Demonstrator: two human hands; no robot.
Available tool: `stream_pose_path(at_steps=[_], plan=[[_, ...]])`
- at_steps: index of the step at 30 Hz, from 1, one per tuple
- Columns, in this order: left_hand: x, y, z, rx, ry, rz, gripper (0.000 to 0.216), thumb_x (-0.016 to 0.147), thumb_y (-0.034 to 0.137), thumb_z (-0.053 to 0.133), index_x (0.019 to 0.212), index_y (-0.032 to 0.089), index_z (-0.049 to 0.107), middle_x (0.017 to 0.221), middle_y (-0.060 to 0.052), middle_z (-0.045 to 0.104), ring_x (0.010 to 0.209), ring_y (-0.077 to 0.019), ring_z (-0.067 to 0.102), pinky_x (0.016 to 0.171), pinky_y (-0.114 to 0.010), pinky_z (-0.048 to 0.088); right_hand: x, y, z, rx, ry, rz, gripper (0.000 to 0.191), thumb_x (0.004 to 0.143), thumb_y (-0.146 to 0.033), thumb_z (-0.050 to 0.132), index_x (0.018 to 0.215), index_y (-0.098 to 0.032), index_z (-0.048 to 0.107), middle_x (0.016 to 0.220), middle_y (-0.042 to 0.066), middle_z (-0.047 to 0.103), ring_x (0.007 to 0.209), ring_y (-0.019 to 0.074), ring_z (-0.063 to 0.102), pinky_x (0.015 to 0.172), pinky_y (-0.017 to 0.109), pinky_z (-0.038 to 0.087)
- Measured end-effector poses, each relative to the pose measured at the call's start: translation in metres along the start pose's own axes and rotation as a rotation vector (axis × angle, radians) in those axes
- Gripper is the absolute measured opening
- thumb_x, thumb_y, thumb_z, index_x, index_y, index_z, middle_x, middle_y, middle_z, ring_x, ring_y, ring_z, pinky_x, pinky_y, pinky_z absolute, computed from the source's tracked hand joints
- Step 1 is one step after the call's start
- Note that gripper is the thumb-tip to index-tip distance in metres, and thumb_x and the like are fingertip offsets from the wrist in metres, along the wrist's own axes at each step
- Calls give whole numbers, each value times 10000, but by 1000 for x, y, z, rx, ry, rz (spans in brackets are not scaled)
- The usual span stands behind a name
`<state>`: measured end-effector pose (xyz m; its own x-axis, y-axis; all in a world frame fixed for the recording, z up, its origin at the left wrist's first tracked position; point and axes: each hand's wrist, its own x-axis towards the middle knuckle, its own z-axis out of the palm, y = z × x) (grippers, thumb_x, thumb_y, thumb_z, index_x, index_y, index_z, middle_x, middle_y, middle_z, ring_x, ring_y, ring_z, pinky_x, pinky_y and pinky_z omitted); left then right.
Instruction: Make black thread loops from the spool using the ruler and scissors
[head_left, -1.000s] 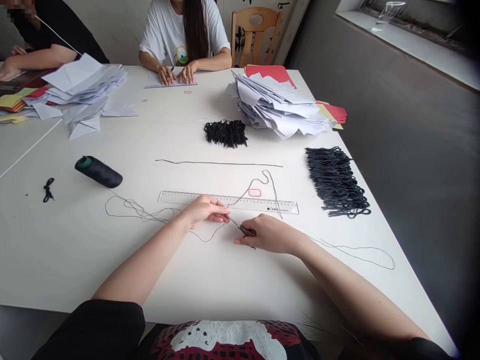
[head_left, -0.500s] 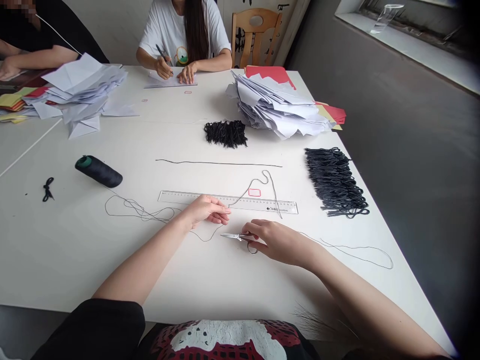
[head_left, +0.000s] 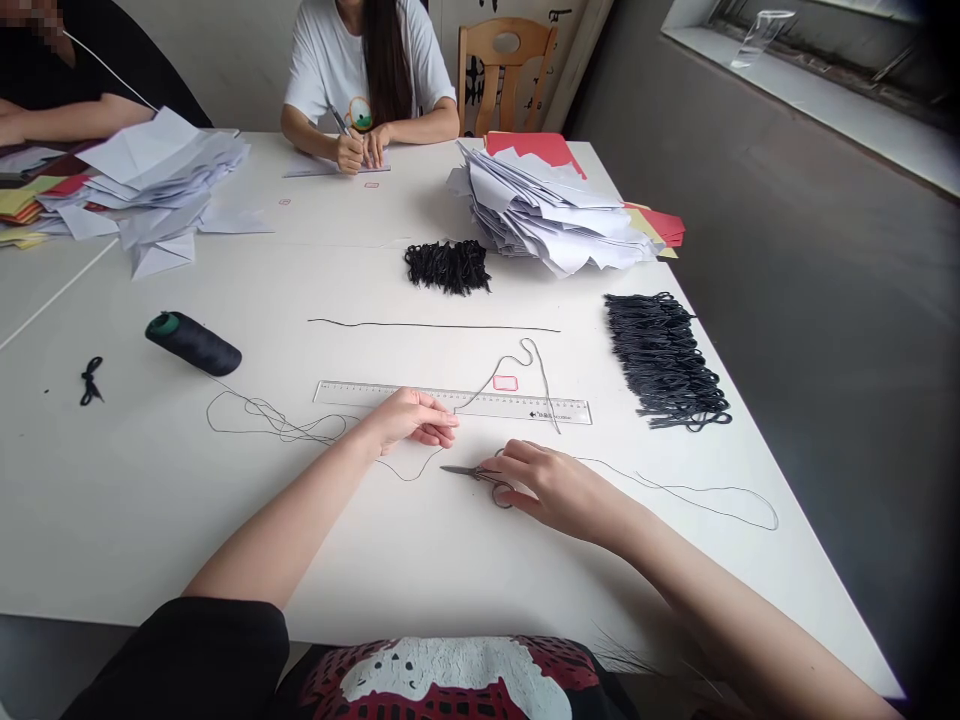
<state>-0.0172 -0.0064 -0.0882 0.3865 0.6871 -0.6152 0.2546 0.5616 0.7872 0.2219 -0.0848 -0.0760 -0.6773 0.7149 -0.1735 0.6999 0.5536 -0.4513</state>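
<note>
Head view: on the white tabletop [head_left: 360, 570], the left hand [head_left: 412, 418] pinches a thin dark cord [head_left: 542, 372] whose far end bends across the clear plastic ruler's [head_left: 349, 393] right half. The right hand [head_left: 540, 482], loosely curled, holds small metal scissors [head_left: 459, 470] nearer. Ideally, the pinch stays firm, blades clear of fingers.

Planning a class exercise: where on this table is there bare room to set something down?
Bare tabletop shows nearer than the spool, left of the left forearm; between it and the right forearm, nearer than the scissors; and between the left paper pile and small black bundle. Crowded: around the left hand, with ruler, cord and tangled thread.
</note>
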Motion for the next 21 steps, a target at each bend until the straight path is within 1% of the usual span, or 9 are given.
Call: stream_pose_path(at_steps=[3, 5, 7, 10, 12, 16, 18, 21], plan=[[0, 0, 0, -4, -3, -3, 228, 656, 320, 825, 717, 125, 723, 704, -77, 729, 667, -146, 682, 661, -235, 524, 0, 1, 0, -17, 10, -23, 293, 870, -276, 648, 1138, -165, 611, 993, 79, 601, 848, 202, 580, 701, 334, 493], [0, -1, 0, -2, -5, -1, 223, 662, 319, 821, 716, 125, 723, 705, -77, 730, 665, -142, 679, 656, -230, 521, 0, 0, -2, -6, 2, -29, 341, 824, -362, 695, 1085, -158, 614, 1002, 92, 602, 885, 226, 560, 732, 364, 490], [1, -1, 0, 0, -11, 1, 221, 666, 320, 818, 719, 127, 725, 703, -77, 730, 664, -141, 677, 655, -230, 520, -1, 0, -3, 18, -6, -39, 386, 793, -415, 717, 1068, -165, 613, 1006, 94, 602, 891, 231, 549, 755, 377, 487], [1, -2, -1, 0, -18, 5, 226, 667, 326, 818, 730, 128, 730, 706, -79, 731, 669, -144, 679, 651, -230, 519, -2, 3, -2, -9, 24, -43, 321, 820, -369, 692, 1064, -172, 619, 994, 93, 601, 881, 227, 549, 759, 377, 486], [1, -2, -1, -2, -15, 6, 239, 661, 337, 823, 730, 128, 731, 706, -82, 731, 671, -147, 678, 652, -233, 518, -2, 7, 2, -57, 55, -44, 288, 852, -314, 657, 1102, -176, 618, 1003, 95, 597, 877, 226, 559, 745, 370, 492], [1, -2, -1, -2, -7, 4, 255, 646, 352, 830, 719, 131, 727, 703, -81, 726, 666, -150, 676, 643, -238, 513, -4, 9, 7, -101, 72, -76, 363, 905, -296, 590, 1251, -189, 572, 1068, 106, 581, 835, 200, 594, 704, 343, 515], [1, -2, -1, 10, -5, 9, 236, 650, 340, 823, 705, 135, 721, 683, -68, 714, 637, -143, 667, 620, -233, 502, -5, 8, 6, -129, 61, -86, 388, 919, -293, 565, 1290, -180, 553, 1092, 114, 576, 818, 197, 607, 685, 342, 524], [2, -2, -1, 39, 7, 24, 213, 661, 329, 811, 681, 142, 711, 637, -42, 683, 568, -118, 629, 575, -224, 478, -5, 5, 1, -155, 28, -128, 426, 907, -300, 587, 1314, -180, 545, 1129, 120, 578, 819, 200, 618, 687, 349, 533]])
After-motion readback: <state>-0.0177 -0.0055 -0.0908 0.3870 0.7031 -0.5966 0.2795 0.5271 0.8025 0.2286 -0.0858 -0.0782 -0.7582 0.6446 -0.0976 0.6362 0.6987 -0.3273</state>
